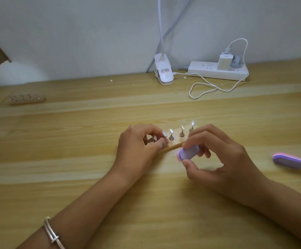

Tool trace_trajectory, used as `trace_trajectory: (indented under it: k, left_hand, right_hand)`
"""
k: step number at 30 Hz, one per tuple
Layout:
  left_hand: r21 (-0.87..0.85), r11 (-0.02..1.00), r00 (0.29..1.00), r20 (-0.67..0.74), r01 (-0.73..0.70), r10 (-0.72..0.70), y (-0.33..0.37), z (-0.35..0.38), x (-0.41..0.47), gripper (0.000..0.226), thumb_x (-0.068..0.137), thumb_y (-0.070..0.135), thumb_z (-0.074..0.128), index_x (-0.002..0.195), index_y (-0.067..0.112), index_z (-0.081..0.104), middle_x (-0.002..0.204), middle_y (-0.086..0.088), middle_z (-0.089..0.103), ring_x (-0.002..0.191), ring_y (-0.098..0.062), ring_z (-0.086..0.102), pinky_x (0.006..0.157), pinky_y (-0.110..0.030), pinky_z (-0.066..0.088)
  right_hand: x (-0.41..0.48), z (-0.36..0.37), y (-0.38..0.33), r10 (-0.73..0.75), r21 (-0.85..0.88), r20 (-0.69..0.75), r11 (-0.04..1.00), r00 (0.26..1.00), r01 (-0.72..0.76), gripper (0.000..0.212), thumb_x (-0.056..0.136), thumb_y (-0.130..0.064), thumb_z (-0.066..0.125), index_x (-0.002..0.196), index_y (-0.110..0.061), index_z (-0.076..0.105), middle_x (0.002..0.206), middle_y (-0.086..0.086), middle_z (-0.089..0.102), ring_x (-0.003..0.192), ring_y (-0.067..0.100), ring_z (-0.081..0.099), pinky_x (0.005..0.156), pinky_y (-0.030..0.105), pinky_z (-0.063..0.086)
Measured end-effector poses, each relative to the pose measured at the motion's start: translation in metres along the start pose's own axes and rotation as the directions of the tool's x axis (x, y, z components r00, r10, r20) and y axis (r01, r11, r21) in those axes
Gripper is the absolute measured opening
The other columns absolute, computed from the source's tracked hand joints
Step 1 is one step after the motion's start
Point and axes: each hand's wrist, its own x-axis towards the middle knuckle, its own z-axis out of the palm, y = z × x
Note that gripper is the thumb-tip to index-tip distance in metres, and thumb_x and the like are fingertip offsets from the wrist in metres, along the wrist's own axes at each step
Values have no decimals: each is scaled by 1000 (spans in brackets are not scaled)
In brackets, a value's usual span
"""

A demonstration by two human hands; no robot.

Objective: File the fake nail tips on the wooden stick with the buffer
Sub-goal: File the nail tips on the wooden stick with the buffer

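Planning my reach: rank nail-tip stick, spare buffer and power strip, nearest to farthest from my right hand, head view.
1. Nail-tip stick, just left of right hand.
2. Spare buffer, lying farther right.
3. Power strip, far back.

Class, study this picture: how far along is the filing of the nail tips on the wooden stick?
Done: the buffer is up, pinched in the right hand. In hand: the left hand grips the left end of the wooden stick; the buffer touches no tip. Left: the filing; whether any nail tips are already filed is too small to tell.
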Motion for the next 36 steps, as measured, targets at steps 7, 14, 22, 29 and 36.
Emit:
trace_trajectory:
  k: [7, 14, 22, 29, 36]
  left_hand:
    - [248, 969, 999, 28, 16, -24, 0, 1, -1, 39, 68, 52, 79, 101, 34, 69, 93, 15, 59, 97, -11, 49, 89, -34, 40]
    - [267, 964, 988, 142, 20, -60, 1, -9, 0, 44, 62, 58, 74, 102, 41, 68, 96, 17, 57, 96, -5, 44, 95, -34, 37]
    - [234, 971, 954, 299, -53, -21, 6, -19, -7, 44, 49, 67, 68, 91, 52, 65, 100, 21, 57, 104, 2, 42, 100, -31, 31]
    - [125, 982, 981, 153, -140, 121, 11, -7, -11, 13, 69, 39, 84, 79, 38, 76, 99, 17, 59, 100, -5, 46, 98, -37, 32]
    - [328, 851, 908, 66, -411, 413, 19, -4, -19, 7, 72, 27, 80, 72, 30, 74, 104, 16, 66, 90, -11, 54, 84, -29, 30]
  right_hand:
    - [-1, -1, 3, 20, 4, -16, 1000, 1000, -20, 19, 76, -8, 75, 92, -9, 67, 96, -2, 59, 73, 14, 52, 62, 25, 44]
    - [4, -7, 6, 191, 146, -124, 974, 974, -173, 15, 81, -23, 71, 92, -16, 63, 87, -8, 61, 70, 18, 55, 63, 24, 44]
    - [4, -7, 15, 391, 204, -123, 910, 912, -362, 14, 84, -19, 78, 85, -22, 65, 81, -8, 64, 67, 19, 57, 61, 18, 42]
    - [5, -7, 15, 384, 184, -116, 915, 916, -360, 12, 82, -26, 76, 85, -24, 64, 83, -8, 63, 66, 18, 57, 60, 16, 42]
    - [5, -7, 15, 374, 160, -116, 921, 920, -354, 11, 81, -27, 73, 85, -26, 64, 81, -9, 63, 67, 18, 57, 59, 17, 42]
